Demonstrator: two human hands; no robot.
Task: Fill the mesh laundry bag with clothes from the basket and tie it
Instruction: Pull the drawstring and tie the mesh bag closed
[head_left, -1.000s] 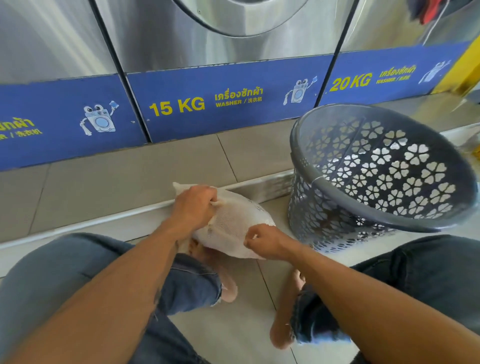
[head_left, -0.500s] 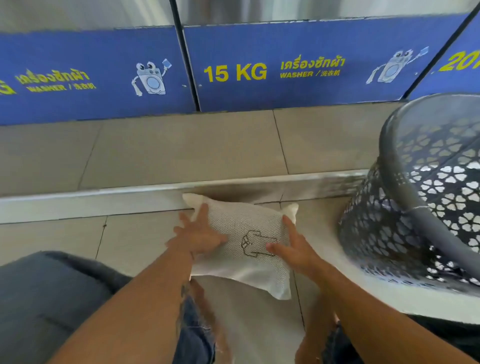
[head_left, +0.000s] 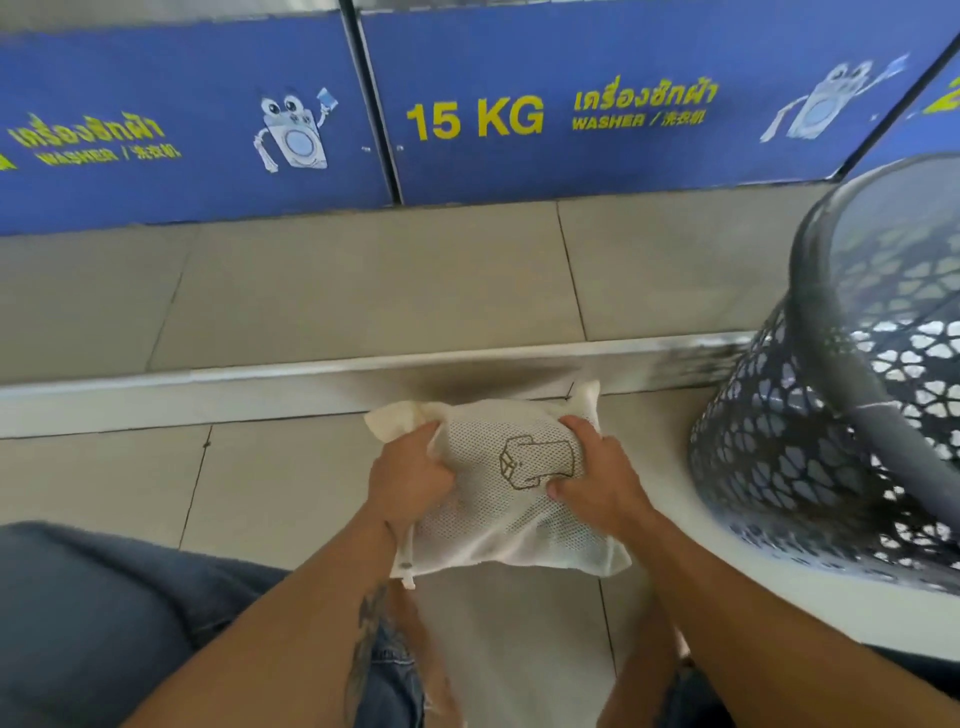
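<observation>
On the tiled floor (head_left: 270, 483) at lower centre, the left hand (head_left: 410, 480) and right hand (head_left: 602, 480) clutch the stuffed mesh laundry bag (head_left: 511, 519). The basket (head_left: 831, 452) stands right, blue washer panels (head_left: 597, 104) behind. Filling seems finished; closing its opening probably comes next.

The grey laundry basket (head_left: 852, 415) runs off the right edge, so its far side and whatever it holds stay out of sight. The white mesh laundry bag (head_left: 511, 512) is stuffed, but its contents cannot be made out through the mesh. Fingertips of the left hand (head_left: 408, 480) and right hand (head_left: 597, 475) sink into folds of the bag. The blue washer panels (head_left: 597, 104) are cut off above; lettering at the far right is clipped. Both knees leave the frame below.
</observation>
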